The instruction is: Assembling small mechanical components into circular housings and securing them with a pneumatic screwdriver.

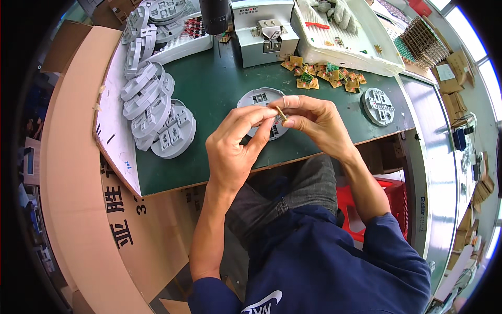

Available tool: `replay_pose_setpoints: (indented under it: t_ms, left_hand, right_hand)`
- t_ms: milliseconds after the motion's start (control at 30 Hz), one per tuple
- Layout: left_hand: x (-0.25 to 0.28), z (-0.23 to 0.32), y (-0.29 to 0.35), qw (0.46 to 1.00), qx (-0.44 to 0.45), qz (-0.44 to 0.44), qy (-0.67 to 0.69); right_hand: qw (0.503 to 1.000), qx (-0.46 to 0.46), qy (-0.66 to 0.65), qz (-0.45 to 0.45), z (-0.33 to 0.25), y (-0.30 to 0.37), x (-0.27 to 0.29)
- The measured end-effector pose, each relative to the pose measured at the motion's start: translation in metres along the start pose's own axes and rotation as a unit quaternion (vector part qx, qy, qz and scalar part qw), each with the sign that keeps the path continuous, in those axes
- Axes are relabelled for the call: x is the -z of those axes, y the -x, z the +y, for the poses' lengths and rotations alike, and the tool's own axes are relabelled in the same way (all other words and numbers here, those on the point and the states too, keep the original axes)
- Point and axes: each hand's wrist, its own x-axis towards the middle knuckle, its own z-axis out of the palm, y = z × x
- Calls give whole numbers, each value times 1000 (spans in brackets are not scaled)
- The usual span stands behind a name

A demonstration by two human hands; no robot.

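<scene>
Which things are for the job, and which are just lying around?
Probably for the job:
little tan board in the right hand;
round grey base below;
pile of little boards;
stacked grey bases.

Probably just lying around:
pale gloves;
brown cartons at far right.

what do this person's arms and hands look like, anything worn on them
The left hand and right hand wear no gloves; the forearms are bare below short navy sleeves. A pale band, perhaps tape, wraps one of the right hand's fingers. No watch or bracelet shows.
</scene>
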Motion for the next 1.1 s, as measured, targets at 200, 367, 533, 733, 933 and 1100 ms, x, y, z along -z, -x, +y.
replay_pose_setpoints:
  t_ms: [200, 367, 533, 733, 933, 1100]
  left_hand:
    - [2, 3, 0, 1000, -12, -7, -15]
    - [0, 1, 1, 1000, 8, -7, 13]
    - [1, -5, 3, 1000, 11, -9, -2]
    - [-1, -7, 6, 999, -10, -6, -42]
    - [-2, -9, 9, 1000, 17, -15, -18]
    - [4, -12, 5, 996, 69, -44, -28]
  right_hand:
    - [996, 29, 84, -11, 0, 1, 2]
    - [999, 22, 27, -3, 5, 2, 3]
    - [1000, 15, 4, -6, 6, 3, 0]
    - [1000, 9, 1, -4, 8, 4, -1]
    - [1000, 8, 26, -6, 9, 2, -1]
    - [993, 21, 108, 52, 2, -9, 6]
